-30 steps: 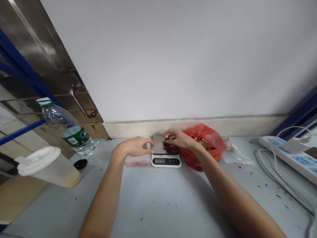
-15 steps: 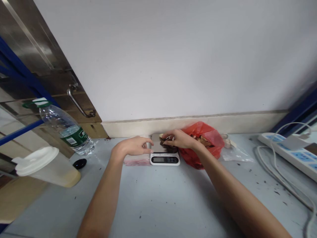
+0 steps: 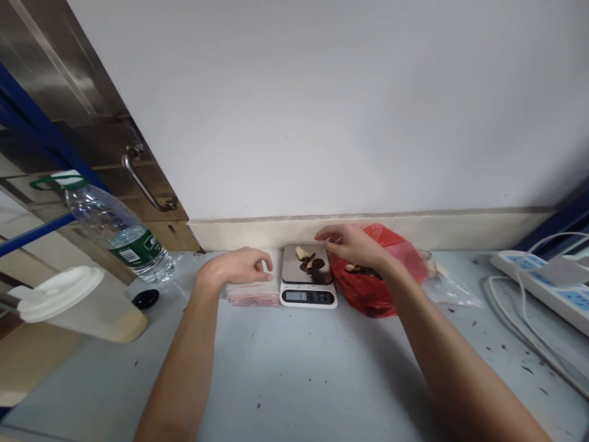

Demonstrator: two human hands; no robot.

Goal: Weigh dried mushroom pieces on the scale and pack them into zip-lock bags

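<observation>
- Head view, centre of the frame: the digital scale (image 3: 286, 270) lies flat on the grey tabletop (image 3: 294, 380). Its long axis runs up the frame toward the wall (image 3: 322, 110), with the display (image 3: 301, 296) end facing the bottom edge; the lit digits are too small to read surely.
- On the scale's plate, right of its middle, dried slices trail from upper left to lower right: a pale slice (image 3: 301, 252) at the upper end, dark slices (image 3: 317, 270) at the lower.
- The right hand (image 3: 352, 245) hovers beside the plate's upper right corner and over the red plastic bag (image 3: 368, 299), its fingers pointing left. Thumb and fingertips stand slightly apart, with nothing seen between them.
- The bag's mouth, partly hidden by the right hand and wrist, shows more slices inside.
- The left hand (image 3: 243, 265) is left of the scale, above a stack of clear bags (image 3: 253, 297) with pinkish edges. Its fingers curl rightward, thumb and fingertips apart around a gap; whether it touches the stack cannot be told.
- Left side of the frame: a green-labelled water bottle (image 3: 142, 247) and a lidded cup (image 3: 105, 307), both slanting toward the upper left, with a round black lid (image 3: 146, 298) beside them.
- Right edge: a white power strip (image 3: 545, 277) slants down to the right.
</observation>
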